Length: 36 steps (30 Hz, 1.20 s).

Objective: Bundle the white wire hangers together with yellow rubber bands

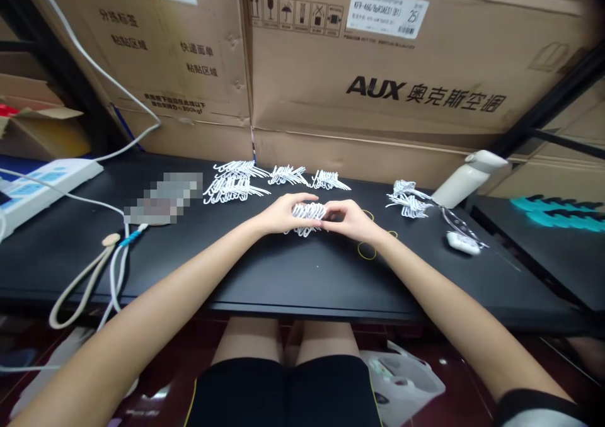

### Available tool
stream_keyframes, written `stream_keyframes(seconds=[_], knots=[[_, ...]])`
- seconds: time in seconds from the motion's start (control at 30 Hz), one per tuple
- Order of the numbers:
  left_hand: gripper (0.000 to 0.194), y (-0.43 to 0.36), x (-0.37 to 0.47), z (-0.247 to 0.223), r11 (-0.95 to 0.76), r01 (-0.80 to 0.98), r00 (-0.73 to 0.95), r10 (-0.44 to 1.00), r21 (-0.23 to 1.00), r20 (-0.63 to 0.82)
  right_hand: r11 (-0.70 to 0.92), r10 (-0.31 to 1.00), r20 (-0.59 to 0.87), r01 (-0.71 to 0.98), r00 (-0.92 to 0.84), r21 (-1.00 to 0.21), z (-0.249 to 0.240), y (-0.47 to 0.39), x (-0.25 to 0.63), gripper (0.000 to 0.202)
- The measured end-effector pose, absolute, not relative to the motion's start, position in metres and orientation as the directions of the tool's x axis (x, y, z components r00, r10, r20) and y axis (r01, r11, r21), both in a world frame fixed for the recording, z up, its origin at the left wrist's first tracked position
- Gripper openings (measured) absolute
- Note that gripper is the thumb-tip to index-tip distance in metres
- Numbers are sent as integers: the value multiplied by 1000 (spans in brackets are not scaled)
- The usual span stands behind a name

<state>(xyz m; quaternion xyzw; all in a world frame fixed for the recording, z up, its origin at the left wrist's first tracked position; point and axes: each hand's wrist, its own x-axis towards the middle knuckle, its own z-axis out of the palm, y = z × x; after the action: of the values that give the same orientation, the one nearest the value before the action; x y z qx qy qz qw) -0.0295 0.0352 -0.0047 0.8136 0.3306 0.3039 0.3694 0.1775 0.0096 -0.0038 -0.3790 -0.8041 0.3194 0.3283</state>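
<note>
A bundle of white wire hooks (309,211) is held just above the middle of the black table. My left hand (280,214) is closed round the bundle's left side, thumb in front and fingers behind. At the right end, my right hand (350,220) pinches the same hooks with curled fingers; its fingertips are partly hidden. Thin yellow rubber bands (367,251) lie beside and below my right wrist. Behind my hands sit more white hook piles: a large one (234,181), two smaller ones (287,175) and a stack on the right (410,200).
Large cardboard boxes (378,131) wall off the table's back. A white bottle (467,178) and a white earphone case (463,243) lie at right. To the left are a blurred phone (165,199), cables, a looped strap (80,295) and a power strip (51,187).
</note>
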Motion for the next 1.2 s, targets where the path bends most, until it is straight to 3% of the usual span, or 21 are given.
stream_keyframes(seconds=[0.1,0.3,0.5,0.6,0.87,1.2], knots=[[51,35,-30,-3,-539,339,609,750,771,258,486,840,270,429,-471,-762,-3,9,177,23],[44,31,-26,-5,-533,340,544,783,775,300,319,875,162,290,-456,-902,-5,10,175,22],[43,31,-23,-8,-531,304,517,790,791,331,149,901,73,146,-429,-978,0,7,171,42],[45,32,-26,-4,-522,315,544,784,793,299,141,930,92,116,-355,-983,0,6,168,41],[76,37,-36,4,-536,304,683,699,788,212,92,953,71,60,-296,-994,-5,9,167,38],[69,35,-37,5,-601,277,706,656,750,265,25,978,25,0,-209,-1000,-1,10,169,35]])
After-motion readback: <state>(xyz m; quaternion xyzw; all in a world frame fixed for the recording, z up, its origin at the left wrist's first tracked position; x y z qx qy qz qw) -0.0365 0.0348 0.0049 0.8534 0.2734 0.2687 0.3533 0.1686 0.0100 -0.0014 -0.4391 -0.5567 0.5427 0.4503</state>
